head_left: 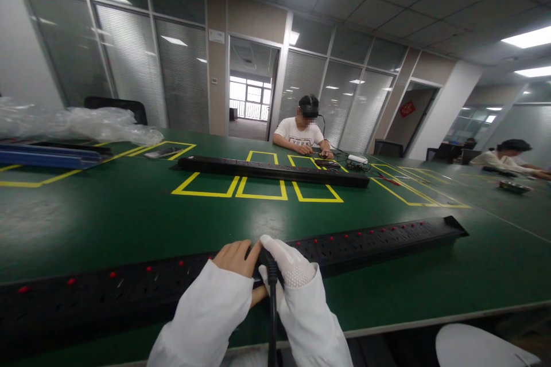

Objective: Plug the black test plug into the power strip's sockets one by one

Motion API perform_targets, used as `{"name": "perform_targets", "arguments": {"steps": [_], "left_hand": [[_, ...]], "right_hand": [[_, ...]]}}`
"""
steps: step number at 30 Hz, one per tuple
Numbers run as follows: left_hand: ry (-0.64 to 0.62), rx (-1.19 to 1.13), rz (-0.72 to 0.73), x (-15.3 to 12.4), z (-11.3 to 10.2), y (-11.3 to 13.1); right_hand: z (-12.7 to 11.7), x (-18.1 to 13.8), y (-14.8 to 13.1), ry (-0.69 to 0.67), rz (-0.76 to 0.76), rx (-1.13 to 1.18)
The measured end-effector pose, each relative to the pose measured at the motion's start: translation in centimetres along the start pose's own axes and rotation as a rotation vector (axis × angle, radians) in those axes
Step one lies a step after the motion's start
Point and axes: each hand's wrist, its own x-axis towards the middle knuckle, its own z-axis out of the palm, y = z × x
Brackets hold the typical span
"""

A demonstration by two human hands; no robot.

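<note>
A long black power strip (370,239) with red switches lies across the near edge of the green table (129,212). My bare left hand (236,258) rests on the strip's middle, fingers curled against it. My right hand (287,266), in a white dotted glove, is closed around a black plug and cable (272,309) at the strip, touching my left fingertips. The cable drops off the table edge between my white sleeves.
A second black power strip (275,171) lies across yellow floor-tape boxes mid-table. Blue rails (47,156) and clear plastic wrap (77,121) sit at the far left. A seated person (301,133) works at the far side; another person (508,157) sits at the right. A white chair back (477,347) stands bottom right.
</note>
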Motion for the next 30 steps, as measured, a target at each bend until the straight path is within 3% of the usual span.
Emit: {"name": "perform_targets", "arguments": {"steps": [6, 30], "left_hand": [[-0.041, -0.015, -0.026, 0.15, -0.25, 0.11], [0.001, -0.039, -0.017, -0.01, -0.16, 0.09]], "right_hand": [[0.08, 0.03, 0.11, -0.021, 0.017, -0.019], [0.19, -0.22, 0.39, -0.022, 0.009, -0.035]]}}
